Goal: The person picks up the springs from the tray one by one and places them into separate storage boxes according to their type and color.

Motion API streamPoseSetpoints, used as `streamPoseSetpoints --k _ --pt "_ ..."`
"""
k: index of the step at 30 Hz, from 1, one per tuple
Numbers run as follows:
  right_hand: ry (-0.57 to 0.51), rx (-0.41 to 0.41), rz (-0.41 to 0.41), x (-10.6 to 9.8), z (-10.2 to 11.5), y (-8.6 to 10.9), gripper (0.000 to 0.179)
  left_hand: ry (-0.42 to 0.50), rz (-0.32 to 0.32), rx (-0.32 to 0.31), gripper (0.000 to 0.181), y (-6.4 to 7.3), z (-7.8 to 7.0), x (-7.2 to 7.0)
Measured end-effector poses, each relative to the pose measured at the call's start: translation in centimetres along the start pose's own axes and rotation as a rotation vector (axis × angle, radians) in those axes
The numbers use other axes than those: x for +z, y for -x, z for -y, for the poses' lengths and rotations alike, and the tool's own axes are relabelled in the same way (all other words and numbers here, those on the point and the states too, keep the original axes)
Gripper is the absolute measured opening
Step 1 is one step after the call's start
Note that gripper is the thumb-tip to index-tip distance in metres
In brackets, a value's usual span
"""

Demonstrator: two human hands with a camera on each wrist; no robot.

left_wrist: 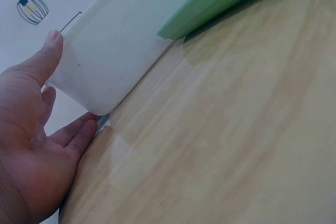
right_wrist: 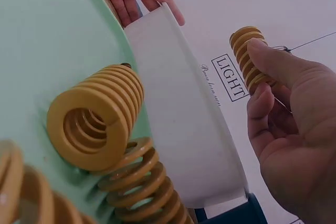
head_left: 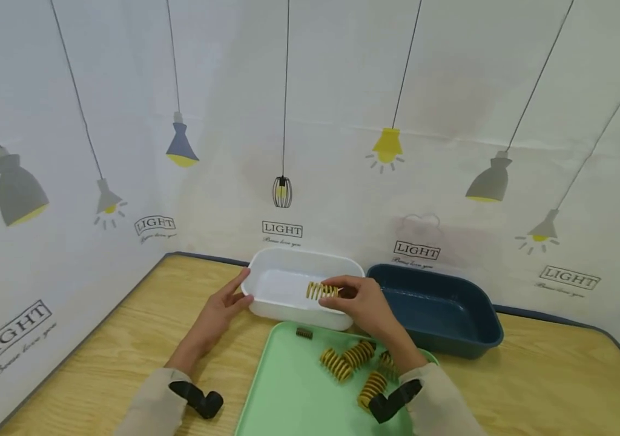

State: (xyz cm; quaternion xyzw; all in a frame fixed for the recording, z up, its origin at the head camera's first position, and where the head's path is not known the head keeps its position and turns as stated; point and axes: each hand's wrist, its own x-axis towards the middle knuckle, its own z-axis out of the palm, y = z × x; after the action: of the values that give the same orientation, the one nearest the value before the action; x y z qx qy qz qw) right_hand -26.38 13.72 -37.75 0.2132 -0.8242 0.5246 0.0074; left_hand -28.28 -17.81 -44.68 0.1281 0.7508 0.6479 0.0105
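Over the white tub (head_left: 283, 281), my right hand (head_left: 361, 303) pinches a yellow coil spring (right_wrist: 244, 56) between thumb and fingers. The spring is held above the tub's floor, near its front wall. At the tub's left end, my left hand (head_left: 225, 306) touches the rim and outer wall with spread, fairly straight fingers (left_wrist: 79, 132). More yellow coil springs (head_left: 336, 364) lie on the green tray (head_left: 299, 393) in front of the tub, partly under the right forearm. Near the tray's back edge is a small dark spring (head_left: 304, 333).
A dark blue tub (head_left: 435, 309) stands right of the white one, close against it. The wooden table (head_left: 550, 387) ends at a wall covering (head_left: 332, 151) printed with lamps, just behind both tubs.
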Motion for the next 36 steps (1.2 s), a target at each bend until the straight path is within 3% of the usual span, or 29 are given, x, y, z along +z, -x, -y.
streamPoseSetpoints --k 21,36 --pt "-0.021 0.091 -0.041 2.8 -0.5 -3.9 0.036 -0.009 -0.009 -0.017 0.061 -0.2 0.4 0.2" --pt "-0.005 0.161 -0.023 4.5 -1.2 -6.8 0.034 0.017 -0.010 -0.013 0.061 0.1 0.3 0.1"
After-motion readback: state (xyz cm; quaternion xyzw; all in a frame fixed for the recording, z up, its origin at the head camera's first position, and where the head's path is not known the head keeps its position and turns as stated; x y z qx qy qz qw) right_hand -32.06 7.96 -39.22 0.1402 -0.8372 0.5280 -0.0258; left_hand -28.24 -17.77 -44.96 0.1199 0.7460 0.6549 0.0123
